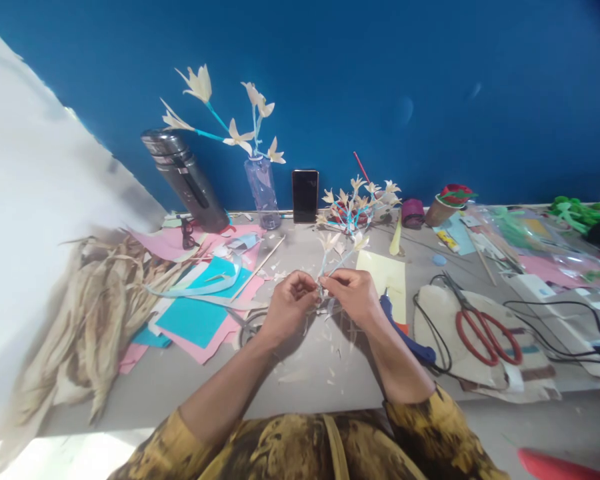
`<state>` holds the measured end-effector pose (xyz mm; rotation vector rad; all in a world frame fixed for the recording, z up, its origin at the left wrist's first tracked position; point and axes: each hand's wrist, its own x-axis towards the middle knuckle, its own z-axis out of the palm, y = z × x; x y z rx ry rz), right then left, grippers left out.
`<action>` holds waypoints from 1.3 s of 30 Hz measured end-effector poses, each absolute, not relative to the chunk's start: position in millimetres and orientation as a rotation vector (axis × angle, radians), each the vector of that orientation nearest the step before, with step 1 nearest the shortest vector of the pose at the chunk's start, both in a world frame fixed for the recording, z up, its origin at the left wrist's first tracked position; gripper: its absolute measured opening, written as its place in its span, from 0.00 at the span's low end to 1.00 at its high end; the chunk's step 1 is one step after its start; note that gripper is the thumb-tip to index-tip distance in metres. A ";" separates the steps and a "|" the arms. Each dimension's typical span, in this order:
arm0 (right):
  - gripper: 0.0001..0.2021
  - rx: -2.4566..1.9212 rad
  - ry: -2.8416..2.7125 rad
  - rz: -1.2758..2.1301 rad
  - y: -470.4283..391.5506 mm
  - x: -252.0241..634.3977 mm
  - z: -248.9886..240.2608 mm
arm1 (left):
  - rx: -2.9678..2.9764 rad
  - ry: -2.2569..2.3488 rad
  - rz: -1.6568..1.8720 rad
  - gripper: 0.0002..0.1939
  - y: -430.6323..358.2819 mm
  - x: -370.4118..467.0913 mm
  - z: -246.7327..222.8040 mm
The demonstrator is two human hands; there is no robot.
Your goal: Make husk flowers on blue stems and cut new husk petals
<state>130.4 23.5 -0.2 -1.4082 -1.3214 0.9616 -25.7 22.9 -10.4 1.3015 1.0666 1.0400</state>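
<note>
A small spray of pale cream flowers (329, 243) with pointed petals, on thin, pale bluish stems (324, 263), stands roughly upright, its blossoms fanned apart at the top and its stems converging between the fingertips of the left hand (291, 301) and right hand (354, 293), which partly hide the lower end

At the dial's centre, the left hand (291, 301) and right hand (353, 293) pinch the thin stems (324, 265) of pale flowers (329, 241). From there, a phone (305, 196) stands upright at twelve o'clock, a bottle (261, 187) of larger blooms (239, 138) at eleven and a flask (193, 188) at ten. A bunch of small blossoms (344, 198) sits at one. Blue paper (200, 323) overlaps pink paper (207, 350) at nine o'clock, with husks (95, 320) farther out on the worktop (300, 383). Towards three lie yellow paper (389, 270), a glue gun (409, 339) and, beyond, red-handled scissors (465, 306) on a cloth (443, 350).
</note>
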 end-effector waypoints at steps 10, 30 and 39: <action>0.15 -1.432 -1.165 1.018 24.8 132.1 2.9 | 2.280 1.178 1.104 0.10 12.7 -27.9 -25.9; 0.13 -1.334 -1.132 0.973 23.1 127.0 -6.9 | 0.839 1.119 0.941 0.09 27.7 -32.1 -4.6; 0.14 -1.379 -1.122 0.950 22.1 126.4 1.1 | 2.190 1.268 1.303 0.07 12.2 -25.2 -17.1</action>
